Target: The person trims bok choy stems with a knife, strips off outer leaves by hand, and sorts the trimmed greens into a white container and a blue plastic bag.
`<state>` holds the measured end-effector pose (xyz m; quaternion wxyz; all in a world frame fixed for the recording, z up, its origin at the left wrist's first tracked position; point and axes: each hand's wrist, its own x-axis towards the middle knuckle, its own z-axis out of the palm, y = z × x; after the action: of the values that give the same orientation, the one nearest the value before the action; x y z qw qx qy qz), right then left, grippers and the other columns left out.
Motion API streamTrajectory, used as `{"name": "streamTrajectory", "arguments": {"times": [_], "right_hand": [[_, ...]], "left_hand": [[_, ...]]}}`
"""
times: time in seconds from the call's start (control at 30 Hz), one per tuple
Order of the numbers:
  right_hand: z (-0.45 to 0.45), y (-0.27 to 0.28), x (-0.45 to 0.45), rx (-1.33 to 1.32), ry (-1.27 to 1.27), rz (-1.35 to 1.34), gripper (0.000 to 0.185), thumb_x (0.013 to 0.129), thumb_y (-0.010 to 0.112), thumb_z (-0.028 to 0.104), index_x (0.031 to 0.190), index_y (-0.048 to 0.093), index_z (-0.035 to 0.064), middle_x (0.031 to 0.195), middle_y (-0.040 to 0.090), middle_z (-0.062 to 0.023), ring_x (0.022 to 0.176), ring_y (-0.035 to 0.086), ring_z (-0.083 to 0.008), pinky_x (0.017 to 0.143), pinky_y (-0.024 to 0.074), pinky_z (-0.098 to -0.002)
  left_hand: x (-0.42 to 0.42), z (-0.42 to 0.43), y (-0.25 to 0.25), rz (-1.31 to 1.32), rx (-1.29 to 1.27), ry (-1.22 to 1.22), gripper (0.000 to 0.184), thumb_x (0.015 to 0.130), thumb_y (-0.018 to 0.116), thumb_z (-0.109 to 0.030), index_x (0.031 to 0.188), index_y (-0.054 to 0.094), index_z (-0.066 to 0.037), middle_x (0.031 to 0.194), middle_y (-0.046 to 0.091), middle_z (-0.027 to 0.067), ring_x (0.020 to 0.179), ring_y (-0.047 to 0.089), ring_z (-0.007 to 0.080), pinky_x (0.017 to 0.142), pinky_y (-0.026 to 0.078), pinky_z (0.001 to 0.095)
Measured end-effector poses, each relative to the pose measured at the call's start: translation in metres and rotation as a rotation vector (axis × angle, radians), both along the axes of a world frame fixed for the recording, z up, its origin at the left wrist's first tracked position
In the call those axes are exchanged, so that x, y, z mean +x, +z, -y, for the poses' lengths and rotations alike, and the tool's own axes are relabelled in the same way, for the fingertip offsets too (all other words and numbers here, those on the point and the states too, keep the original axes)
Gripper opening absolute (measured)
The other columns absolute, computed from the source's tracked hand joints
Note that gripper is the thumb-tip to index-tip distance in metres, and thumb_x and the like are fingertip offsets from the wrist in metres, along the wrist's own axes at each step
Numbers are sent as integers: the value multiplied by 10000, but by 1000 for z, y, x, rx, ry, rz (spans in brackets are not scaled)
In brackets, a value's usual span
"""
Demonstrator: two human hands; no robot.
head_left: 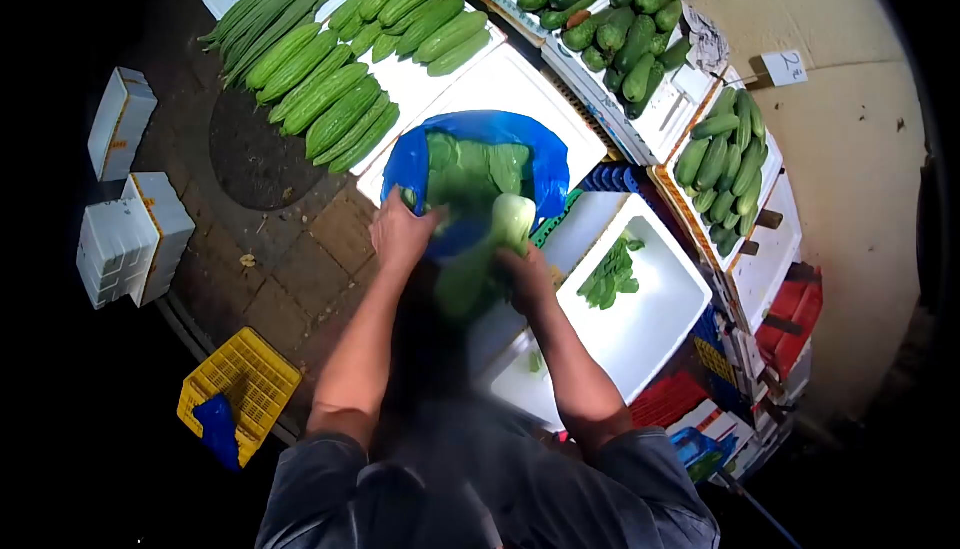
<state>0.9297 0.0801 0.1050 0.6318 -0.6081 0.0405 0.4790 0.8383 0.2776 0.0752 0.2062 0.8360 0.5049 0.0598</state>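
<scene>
A blue plastic bag [549, 156] stands with its mouth spread on white foam, and leafy greens [478, 167] show inside it. My left hand [398, 233] is closed on the bag's near left rim, thumb reaching across its mouth. In my right hand [527, 271] is a bok choy [512, 217], pale base up at the bag's near right edge. Its dark leaves hang toward me and are smeared by motion. Part of my right fingers is hidden behind the bok choy. Right of that hand, a few loose greens [612, 274] lie in a white foam box [655, 324].
Ridged green gourds [345, 114] lie beyond the bag at left. Cucumbers [728, 164] and darker green vegetables [630, 39] fill trays at right, near a price card [784, 68]. A yellow crate [243, 389] and white foam boxes [140, 239] stand on the paving at left.
</scene>
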Motion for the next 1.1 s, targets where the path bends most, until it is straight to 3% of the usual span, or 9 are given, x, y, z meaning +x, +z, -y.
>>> {"name": "streamTrajectory", "arguments": {"times": [0.1,0.13,0.23,0.33,0.47,0.57,0.67,0.77,1.1], "right_hand": [[-18,-21,18,-104,117,168,279,895,646,164,1133,623,20,948,665,-78,809,644,-168,697,534,-323],[-23,-24,22,-159,165,230,269,903,638,176,1112,633,6,919,673,-89,805,650,-178,702,535,-334],[-47,-19,31,-246,174,157,265,908,647,208,1051,654,-15,849,678,-104,759,648,-199,691,530,-365],[-68,-29,43,-243,230,94,287,901,668,249,993,667,-23,820,677,-109,725,644,-212,686,530,-386],[-98,-38,56,-382,417,35,344,896,681,309,945,683,-32,801,676,-137,712,635,-214,695,531,-400],[-128,-69,74,-374,709,443,407,895,685,363,1030,668,-21,873,691,-199,772,670,-263,713,541,-425],[-169,-174,84,-289,465,942,466,902,674,367,1181,604,0,1002,668,-247,839,681,-354,722,543,-473],[-208,-153,56,-546,515,1177,482,917,640,334,1276,522,34,1057,623,-244,902,661,-416,742,539,-505],[-203,-178,37,-599,641,1318,295,890,604,234,1150,589,95,1004,598,-179,851,644,-375,742,521,-499]], "left_hand": [[7,-41,-21,159,-445,-9,393,879,729,-325,1081,660,5,868,699,103,737,648,250,706,520,390],[7,-49,-18,425,-601,51,275,930,690,-285,1018,675,-25,694,633,22,578,581,170,574,491,347],[9,-75,10,772,-1029,237,90,991,616,-170,1025,646,-93,627,507,-37,523,466,67,533,452,262],[-5,-86,15,832,-1270,224,146,993,594,-159,1125,577,-99,636,492,-19,523,468,98,550,457,276],[-11,-79,22,843,-1352,140,183,1005,555,-167,1180,541,-115,681,505,-1,565,477,106,593,465,292],[-11,-76,19,851,-1374,134,209,1008,540,-169,1212,525,-126,703,499,-3,585,476,109,616,463,297],[-6,-73,20,874,-1388,78,202,999,548,-148,1195,504,-130,701,483,0,597,471,113,608,433,298],[-5,-75,17,928,-1416,144,172,991,556,-133,1153,497,-128,696,472,-2,589,455,113,603,419,302],[-12,-74,15,900,-1481,206,341,957,554,-46,1289,522,-112,654,445,-34,544,425,83,562,415,271]]}}
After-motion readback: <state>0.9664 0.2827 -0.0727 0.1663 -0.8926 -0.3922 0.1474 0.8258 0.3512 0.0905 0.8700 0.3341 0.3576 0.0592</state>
